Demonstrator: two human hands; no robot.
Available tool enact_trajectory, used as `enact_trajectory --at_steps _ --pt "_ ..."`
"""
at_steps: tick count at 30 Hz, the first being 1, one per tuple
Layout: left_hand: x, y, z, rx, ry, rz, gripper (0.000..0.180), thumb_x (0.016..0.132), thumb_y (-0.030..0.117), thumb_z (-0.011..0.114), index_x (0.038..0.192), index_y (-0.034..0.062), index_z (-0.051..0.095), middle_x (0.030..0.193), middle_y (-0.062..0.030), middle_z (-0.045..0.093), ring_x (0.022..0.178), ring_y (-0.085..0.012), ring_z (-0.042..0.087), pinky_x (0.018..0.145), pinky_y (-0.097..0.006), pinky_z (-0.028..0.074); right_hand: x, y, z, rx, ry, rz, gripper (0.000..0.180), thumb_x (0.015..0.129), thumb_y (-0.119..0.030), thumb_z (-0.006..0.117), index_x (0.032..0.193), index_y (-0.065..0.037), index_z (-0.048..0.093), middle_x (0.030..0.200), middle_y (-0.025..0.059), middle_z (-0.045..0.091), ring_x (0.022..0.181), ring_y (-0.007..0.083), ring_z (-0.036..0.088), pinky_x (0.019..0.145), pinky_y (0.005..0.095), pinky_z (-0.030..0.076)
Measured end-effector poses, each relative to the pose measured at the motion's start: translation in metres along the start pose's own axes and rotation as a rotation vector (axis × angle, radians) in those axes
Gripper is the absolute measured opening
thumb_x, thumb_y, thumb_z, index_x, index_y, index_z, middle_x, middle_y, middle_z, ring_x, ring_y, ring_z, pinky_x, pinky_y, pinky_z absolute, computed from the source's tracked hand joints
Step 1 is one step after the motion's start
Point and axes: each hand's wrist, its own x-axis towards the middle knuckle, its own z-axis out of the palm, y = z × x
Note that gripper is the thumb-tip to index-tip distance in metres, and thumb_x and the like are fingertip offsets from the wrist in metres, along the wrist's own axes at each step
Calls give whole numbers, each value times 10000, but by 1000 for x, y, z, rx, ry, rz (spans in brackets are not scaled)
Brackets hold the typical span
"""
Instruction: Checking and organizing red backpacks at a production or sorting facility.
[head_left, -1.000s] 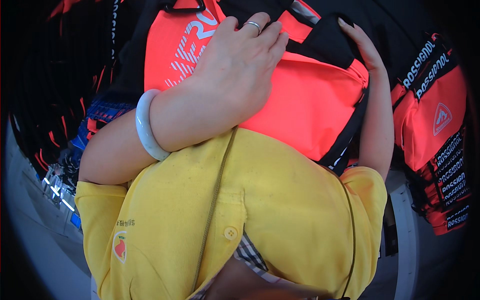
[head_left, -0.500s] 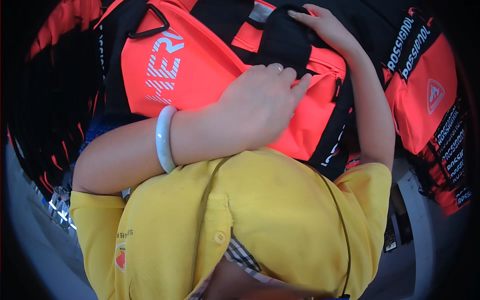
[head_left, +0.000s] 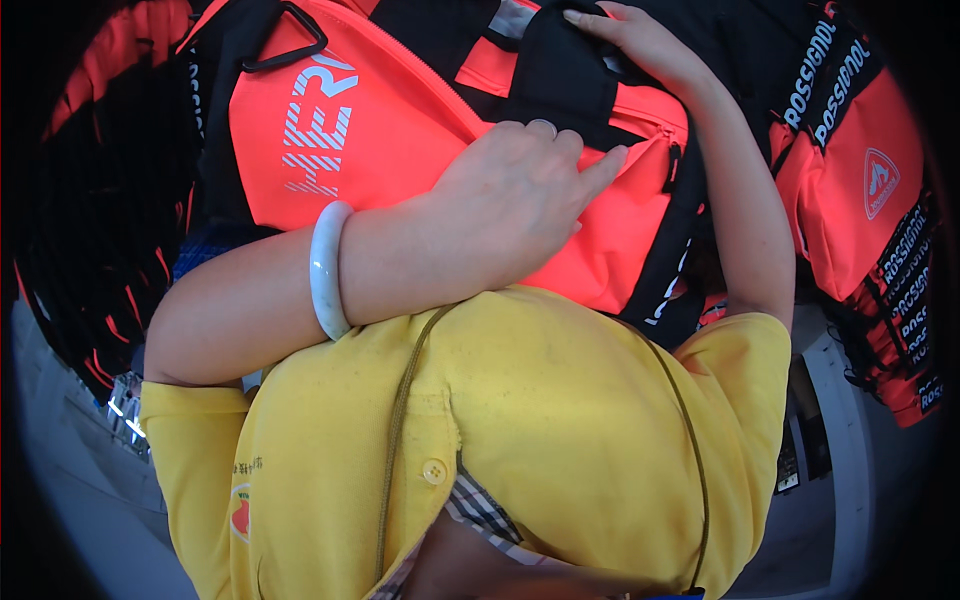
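Note:
A bright coral-red and black bag (head_left: 390, 150) lies in front of my body, with large pale lettering, a zipper and a black carabiner (head_left: 290, 40) at its upper left. My left hand (head_left: 515, 195) reaches across from the left, back of the hand up. Its fingers curl onto the bag beside a black padded strap (head_left: 560, 80), while the index finger stretches along a small zipped pocket; the fingertips are hidden. Farther away, my right hand (head_left: 635, 40) grips the upper end of the black strap. Its thumb shows on top and the other fingers are partly hidden.
Another coral-red and black bag (head_left: 850, 200) hangs or stands at the right, with lettered straps around it. Many black and red straps or bags (head_left: 110, 210) are bunched at the left. Grey floor (head_left: 70, 450) shows at the lower left.
The bag sits slightly farther left and up in the view. My left index finger is straighter. Both hands stay at nearly the same places on the bag.

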Motion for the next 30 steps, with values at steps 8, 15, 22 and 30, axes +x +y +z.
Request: enact_trajectory --at_steps 8,15,22,30 --pt "0 -1 4 26 46 11 620 829 275 680 1382 91 470 860 -107 584 808 -229 586 701 -343 479 -5 -2 1 -2 18 7 243 914 -306 638 860 -75 585 640 -45 521 486 54 459 459 220 362" --pt "1 -3 6 28 41 -29 612 824 308 686 1369 100 501 806 -105 607 740 -225 594 676 -339 477 -11 -10 3 -34 82 -6 225 918 -285 638 858 -77 577 650 -50 517 502 44 457 461 211 359" --pt "1 -1 6 49 22 -40 613 838 336 671 1375 97 495 805 -99 616 740 -223 599 686 -333 479 -11 -9 1 -31 74 -15 218 925 -277 629 847 -82 571 648 -50 511 501 40 446 459 213 352" --pt "-1 2 6 184 1 -69 622 856 374 645 1325 -12 511 767 -65 584 748 -189 574 676 -312 461 -9 -6 1 7 36 -29 219 928 -277 624 840 -84 570 648 -50 516 504 38 453 475 202 360"
